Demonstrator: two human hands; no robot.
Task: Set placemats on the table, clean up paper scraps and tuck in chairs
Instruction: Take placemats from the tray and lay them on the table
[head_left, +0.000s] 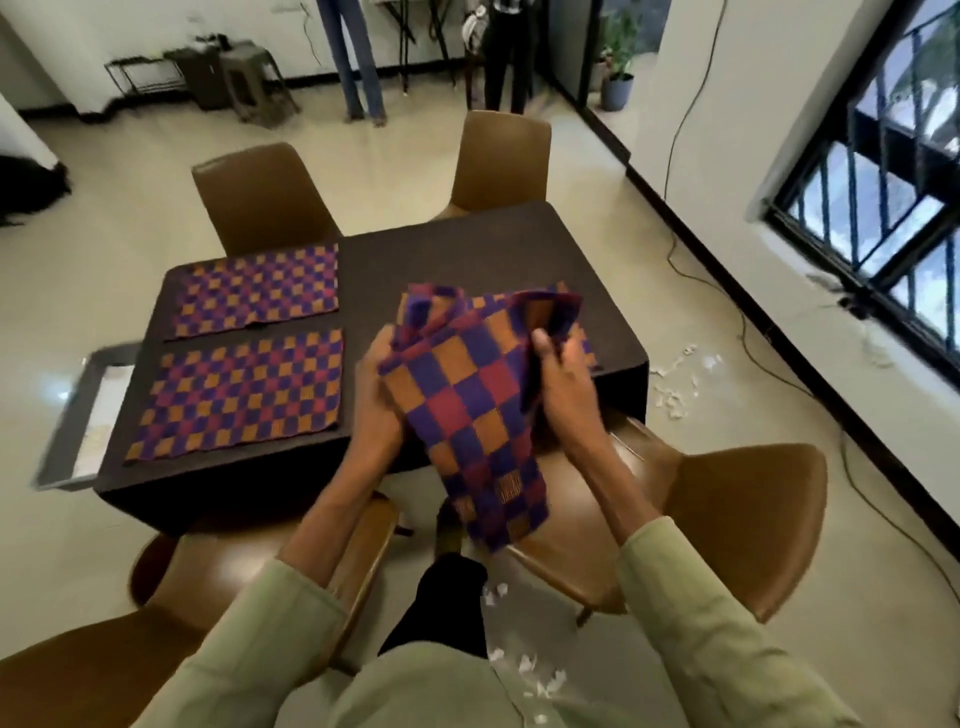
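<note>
Paper scraps (535, 670) lie on the floor at the person's feet, between two pulled-out brown chairs (727, 519). Above the near table edge, the left hand (379, 395) and right hand (561, 384) each grip a side of a checkered placemat (467, 410), fingers curled round its folded edges; its lower end hangs free. Beyond, two placemats (234, 395) lie flat, side by side, on the dark table (415, 254). More scraps (675, 389) lie by the wall.

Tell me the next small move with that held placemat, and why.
Probably spread the held placemat flat on the table's bare right half: both the left hand and right hand grip it bunched, while two placemats already lie flat on the left.
</note>
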